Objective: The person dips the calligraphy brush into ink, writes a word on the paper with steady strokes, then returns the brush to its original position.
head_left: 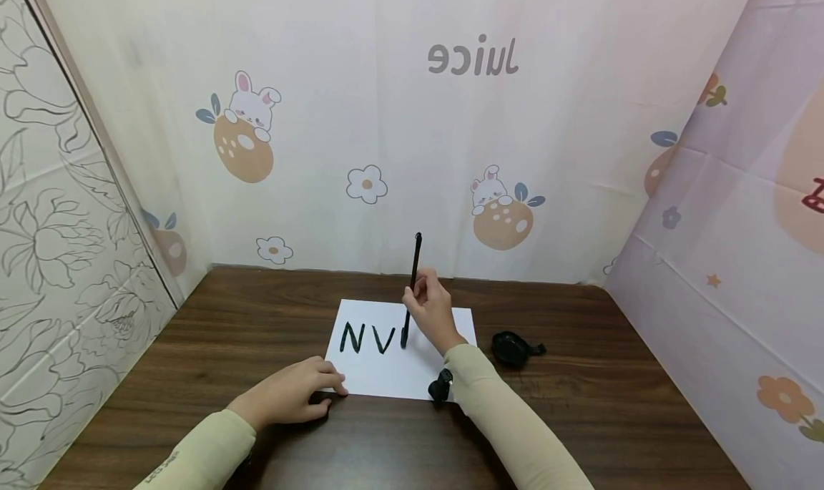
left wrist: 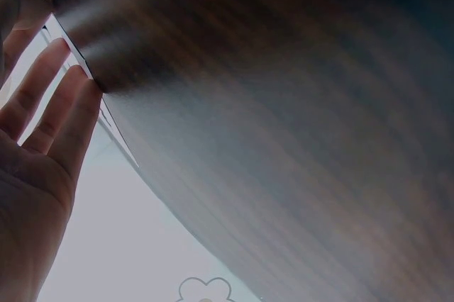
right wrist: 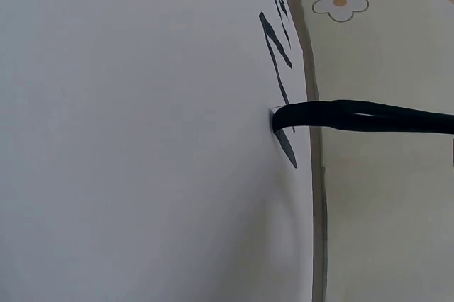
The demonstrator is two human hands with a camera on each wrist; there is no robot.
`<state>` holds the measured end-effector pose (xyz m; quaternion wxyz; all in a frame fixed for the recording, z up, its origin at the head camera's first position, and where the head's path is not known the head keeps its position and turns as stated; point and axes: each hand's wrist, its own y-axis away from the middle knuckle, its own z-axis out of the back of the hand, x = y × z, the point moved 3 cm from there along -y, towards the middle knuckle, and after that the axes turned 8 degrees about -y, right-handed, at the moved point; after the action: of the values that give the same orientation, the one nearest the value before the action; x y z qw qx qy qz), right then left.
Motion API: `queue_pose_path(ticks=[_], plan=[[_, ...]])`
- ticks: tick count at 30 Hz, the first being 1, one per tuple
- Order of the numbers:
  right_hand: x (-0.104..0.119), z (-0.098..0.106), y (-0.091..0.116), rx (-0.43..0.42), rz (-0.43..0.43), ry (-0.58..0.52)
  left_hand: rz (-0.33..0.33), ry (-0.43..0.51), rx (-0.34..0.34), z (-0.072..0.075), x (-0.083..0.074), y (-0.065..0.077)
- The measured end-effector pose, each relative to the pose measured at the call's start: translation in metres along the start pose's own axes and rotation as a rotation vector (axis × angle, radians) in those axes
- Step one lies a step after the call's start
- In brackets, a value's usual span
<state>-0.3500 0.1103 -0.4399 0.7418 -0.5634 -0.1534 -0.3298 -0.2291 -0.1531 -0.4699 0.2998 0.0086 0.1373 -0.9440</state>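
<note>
A sheet of white paper (head_left: pixel 380 379) lies on the wooden table, bearing a black N (head_left: pixel 352 338) and V (head_left: pixel 384 340). My right hand (head_left: pixel 436 317) pinches a long black ink brush (head_left: pixel 415 261) by its shaft. The brush stands nearly upright, its dark tip on the paper just right of the V. In the right wrist view the bent bristles of the brush (right wrist: pixel 305 114) touch a black stroke (right wrist: pixel 286 149). My left hand (head_left: pixel 290 393) rests with its fingertips at the paper's lower left corner; in the left wrist view its fingers (left wrist: pixel 74 132) look extended along the edge.
A small black dish (head_left: pixel 511 348) with a short handle sits on the table right of the paper. Behind the table (head_left: pixel 283 304) hangs a pale curtain (head_left: pixel 322 118) printed with rabbits and flowers. More patterned fabric encloses the left and right sides.
</note>
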Motion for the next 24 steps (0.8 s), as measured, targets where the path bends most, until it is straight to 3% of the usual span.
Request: queue_pose_path(ticks=[13,24], plan=[[0.0019,-0.0001,0.0013,0.024,-0.023,-0.025,-0.03,-0.002,-0.032,0.0022,-0.0014,0.0004],[0.0016,-0.0008,0.0015,0.051,-0.032,-0.073,0.007,0.006,0.008,0.0016,-0.0011,-0.0004]])
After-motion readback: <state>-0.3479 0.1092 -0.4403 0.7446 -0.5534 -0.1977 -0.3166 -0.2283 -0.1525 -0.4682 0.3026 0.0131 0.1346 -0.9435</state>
